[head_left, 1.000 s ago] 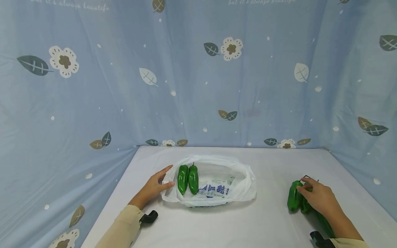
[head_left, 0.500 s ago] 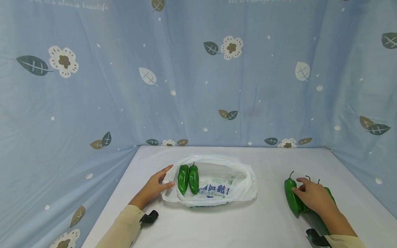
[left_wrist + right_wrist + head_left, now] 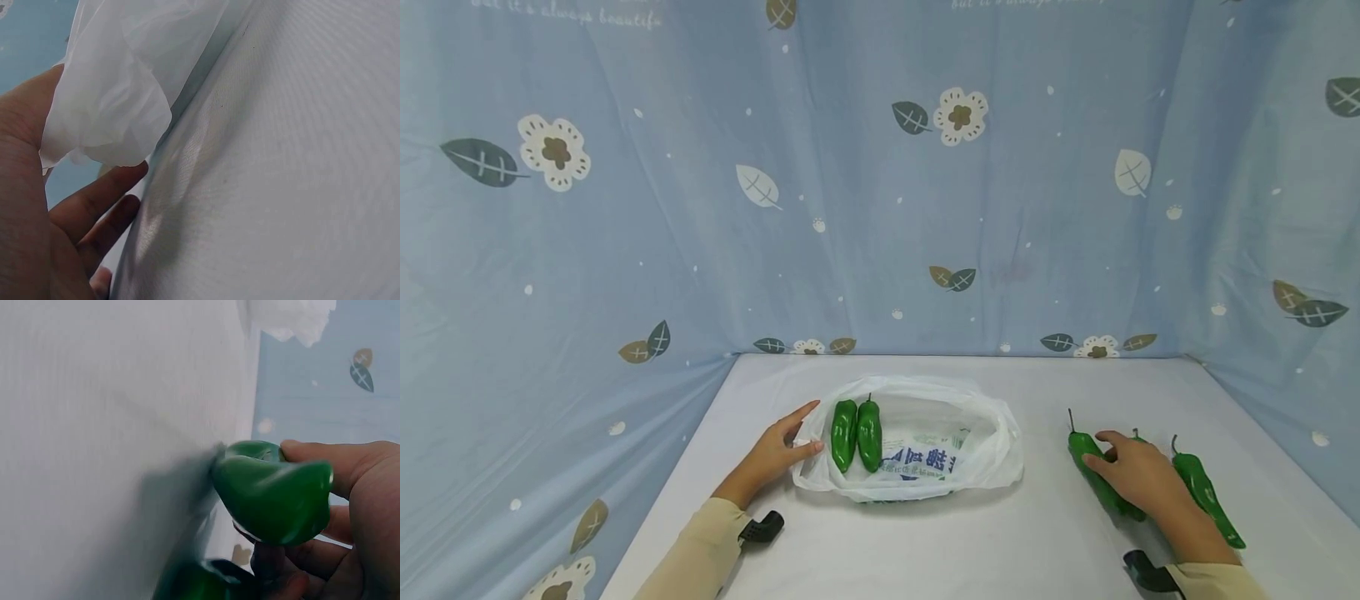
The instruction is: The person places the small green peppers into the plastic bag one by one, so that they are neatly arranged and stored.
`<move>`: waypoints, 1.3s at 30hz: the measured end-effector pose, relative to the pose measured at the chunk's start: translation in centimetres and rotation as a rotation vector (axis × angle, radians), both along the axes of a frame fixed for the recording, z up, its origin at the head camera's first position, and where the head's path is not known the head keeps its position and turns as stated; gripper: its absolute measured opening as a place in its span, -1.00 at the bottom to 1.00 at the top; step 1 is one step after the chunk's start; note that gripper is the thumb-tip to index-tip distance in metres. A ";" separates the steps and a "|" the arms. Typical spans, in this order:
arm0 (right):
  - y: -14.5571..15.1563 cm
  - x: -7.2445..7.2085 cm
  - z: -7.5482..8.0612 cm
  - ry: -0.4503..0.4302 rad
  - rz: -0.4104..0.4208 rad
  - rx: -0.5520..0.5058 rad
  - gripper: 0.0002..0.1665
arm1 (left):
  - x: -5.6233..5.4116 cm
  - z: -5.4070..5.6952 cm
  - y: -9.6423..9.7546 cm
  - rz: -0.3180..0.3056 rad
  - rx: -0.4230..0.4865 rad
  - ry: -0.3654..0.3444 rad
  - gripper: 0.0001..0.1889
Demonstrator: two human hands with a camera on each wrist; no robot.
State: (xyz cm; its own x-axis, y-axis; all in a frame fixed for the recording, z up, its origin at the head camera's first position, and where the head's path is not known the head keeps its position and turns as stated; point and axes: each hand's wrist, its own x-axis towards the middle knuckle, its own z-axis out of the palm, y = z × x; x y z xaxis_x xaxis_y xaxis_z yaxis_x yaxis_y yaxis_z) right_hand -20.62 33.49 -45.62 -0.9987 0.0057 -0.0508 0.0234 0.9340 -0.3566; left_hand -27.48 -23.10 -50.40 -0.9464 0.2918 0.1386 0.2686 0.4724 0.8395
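Observation:
A white plastic bag (image 3: 985, 454) with blue print lies with its mouth spread at mid-table. Two green peppers (image 3: 844, 433) rest side by side inside its left end. My left hand (image 3: 773, 448) is at the bag's left rim, fingers spread and the thumb over the edge; the left wrist view has the plastic (image 3: 119, 94) hanging across the thumb. Thumb and fingers of my right hand (image 3: 1142, 477) grip a green pepper (image 3: 1086, 454), its stem pointing away. Another pepper (image 3: 1137, 436) is mostly hidden behind that hand. To its right lies one more pepper (image 3: 1206, 492).
A white cloth covers the table (image 3: 955, 550). Blue patterned curtain (image 3: 865, 208) hangs along the back and both sides. Black wrist-worn devices (image 3: 762, 527) sit by the sleeves.
My right hand has shifted left with the gripped pepper, which tilts more now. The far right pepper has come into view from behind the hand. My left hand and the bag stay nearly still.

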 end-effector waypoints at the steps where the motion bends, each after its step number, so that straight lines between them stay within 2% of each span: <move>1: -0.2 -0.1 -0.1 -0.005 0.000 0.000 -0.11 | 0.0 0.0 0.0 -0.001 0.005 0.000 -0.17; 11: -0.9 -0.2 0.0 -0.002 -0.006 0.020 -0.11 | 0.0 -0.1 0.0 0.005 0.002 0.005 -0.16; 20: -1.0 0.0 0.1 0.002 0.022 -0.017 -0.28 | 0.2 0.0 0.0 -0.012 0.014 -0.002 -0.18; 24: -1.1 0.0 0.1 -0.005 0.021 -0.044 -0.28 | 0.7 0.8 0.4 -0.009 0.006 -0.007 -0.19; 29: -1.1 0.0 0.1 -0.023 0.009 -0.064 -0.23 | 2.0 2.9 1.0 -0.023 -0.002 -0.013 -0.20; 31: -1.2 0.1 0.1 -0.019 0.010 -0.071 -0.22 | 2.3 3.4 1.1 -0.029 0.001 -0.014 -0.21; 39: -1.1 0.1 0.2 0.008 0.015 -0.106 -0.19 | 2.0 3.4 1.0 -0.030 -0.016 -0.011 -0.20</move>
State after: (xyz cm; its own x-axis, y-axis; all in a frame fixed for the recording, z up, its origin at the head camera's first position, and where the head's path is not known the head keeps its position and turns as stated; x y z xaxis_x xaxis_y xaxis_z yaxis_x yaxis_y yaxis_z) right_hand -20.56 32.43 -45.47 -0.9990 -0.0142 -0.0427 0.0067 0.8912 -0.4535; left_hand -25.46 -22.12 -46.98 -0.9386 0.3223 0.1231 0.2735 0.4776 0.8349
